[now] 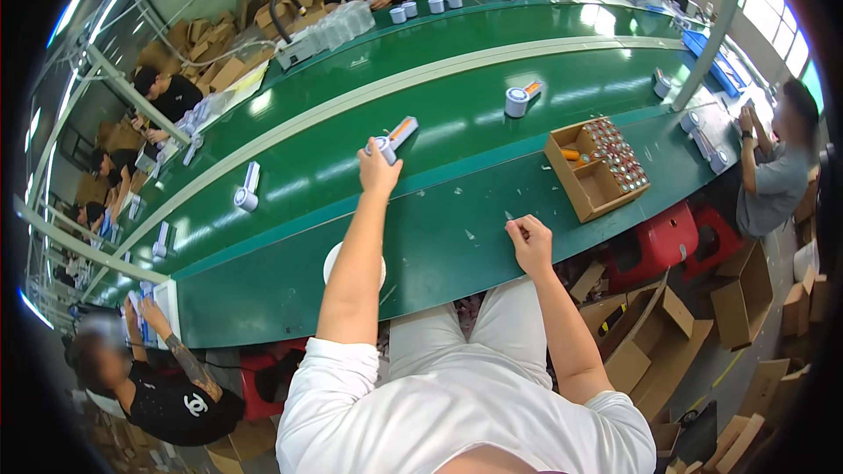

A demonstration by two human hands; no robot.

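Note:
My left hand (380, 174) reaches out over the green conveyor belt, its fingers closed round the round head of a white and lilac device (403, 130). The device's straight handle points away to the upper right and shows an orange strip inside. My right hand (532, 244) is held above the near green bench, fingers curled together. A tiny pale bit shows by its fingertips; whether it is gripped I cannot make out. To the right of it stands a cardboard box (590, 208) with rows of cylindrical battery cells (617, 154) and a few loose orange cells (571, 155).
Similar devices lie along the belt, one with an orange strip (516, 103) and another (246, 198) to the left. A white round object (332, 265) is partly under my left forearm. Co-workers sit around the line. Red stools (665, 237) and open cartons (654, 342) stand at right.

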